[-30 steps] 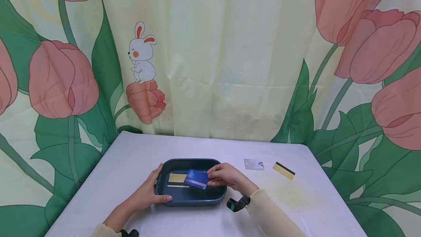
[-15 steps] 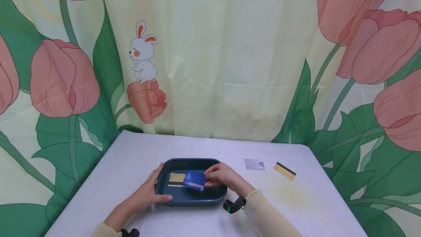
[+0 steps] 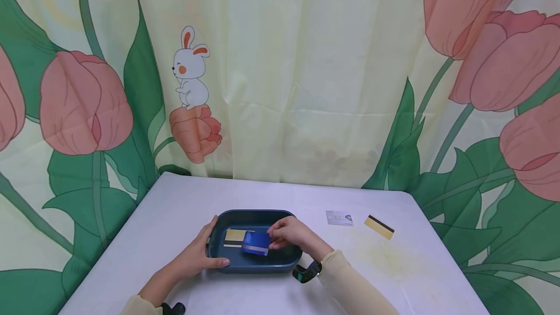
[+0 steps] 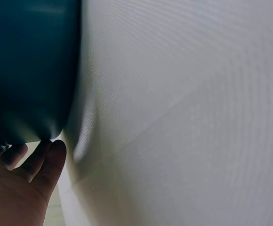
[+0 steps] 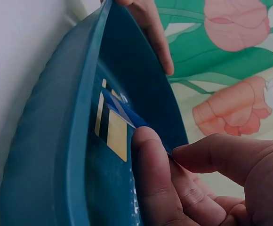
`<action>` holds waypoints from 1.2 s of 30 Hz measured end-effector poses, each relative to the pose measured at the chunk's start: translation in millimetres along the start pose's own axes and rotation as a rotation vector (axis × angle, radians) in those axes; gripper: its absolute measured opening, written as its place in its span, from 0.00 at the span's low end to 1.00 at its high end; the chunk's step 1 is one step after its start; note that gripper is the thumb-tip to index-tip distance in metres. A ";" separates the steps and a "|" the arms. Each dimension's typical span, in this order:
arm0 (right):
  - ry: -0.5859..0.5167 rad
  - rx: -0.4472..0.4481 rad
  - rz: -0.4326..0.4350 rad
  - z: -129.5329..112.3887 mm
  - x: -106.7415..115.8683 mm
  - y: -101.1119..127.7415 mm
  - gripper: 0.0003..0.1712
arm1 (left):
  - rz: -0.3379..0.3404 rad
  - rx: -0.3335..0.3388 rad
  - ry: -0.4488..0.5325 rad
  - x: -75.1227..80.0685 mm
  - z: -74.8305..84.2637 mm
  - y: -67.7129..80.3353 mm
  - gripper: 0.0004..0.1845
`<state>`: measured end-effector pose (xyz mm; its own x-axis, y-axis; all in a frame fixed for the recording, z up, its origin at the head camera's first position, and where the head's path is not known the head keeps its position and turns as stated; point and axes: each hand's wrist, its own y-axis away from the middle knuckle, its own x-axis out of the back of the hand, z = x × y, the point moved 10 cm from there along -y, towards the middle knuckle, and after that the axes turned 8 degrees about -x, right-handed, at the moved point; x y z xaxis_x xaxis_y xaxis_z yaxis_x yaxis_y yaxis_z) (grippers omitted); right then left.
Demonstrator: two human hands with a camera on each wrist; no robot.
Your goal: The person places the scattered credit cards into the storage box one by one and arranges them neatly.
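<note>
Two hands are working at the blue tray point(image 3: 232, 261): the right hand point(image 3: 290, 235) is pinching a blue card point(image 3: 255, 243) inside it. Under that grip a gold card point(image 3: 234, 236) is lying flat, while the left hand point(image 3: 197, 254) is clasping the tray's rim.

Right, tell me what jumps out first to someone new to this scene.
The dark blue tray at the table's middle, gripped at its left end by the left hand. Over it the right hand pinches a blue card above a yellow card. Two more cards lie on the table to the right.
</note>
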<state>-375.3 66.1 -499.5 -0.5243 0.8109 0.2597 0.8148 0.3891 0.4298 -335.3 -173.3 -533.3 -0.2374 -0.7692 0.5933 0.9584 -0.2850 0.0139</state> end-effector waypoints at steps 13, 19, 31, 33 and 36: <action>0.070 0.008 0.031 -3.0 -9.0 -2.8 0.11 | 0.008 -0.005 -0.027 0.2 -0.5 -0.5 0.70; 0.070 0.001 0.034 -3.5 -11.4 -2.1 0.10 | 0.011 -0.005 -0.017 0.4 -0.9 -1.1 0.70; 0.058 0.002 0.006 -0.2 -18.6 -5.7 0.10 | 0.007 0.002 -0.008 -0.3 1.4 -0.8 0.70; 0.056 0.004 0.002 -1.3 -19.8 -5.3 0.10 | 0.008 0.003 -0.007 -0.3 1.4 -0.9 0.70; 0.062 0.005 -0.007 -3.3 -22.3 -4.2 0.11 | 0.009 0.000 -0.015 -0.1 1.2 -0.9 0.70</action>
<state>-367.8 44.9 -504.3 -0.5443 0.7795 0.3100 0.8121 0.3971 0.4275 -335.9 -172.2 -532.4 -0.2260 -0.7630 0.6056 0.9606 -0.2777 0.0087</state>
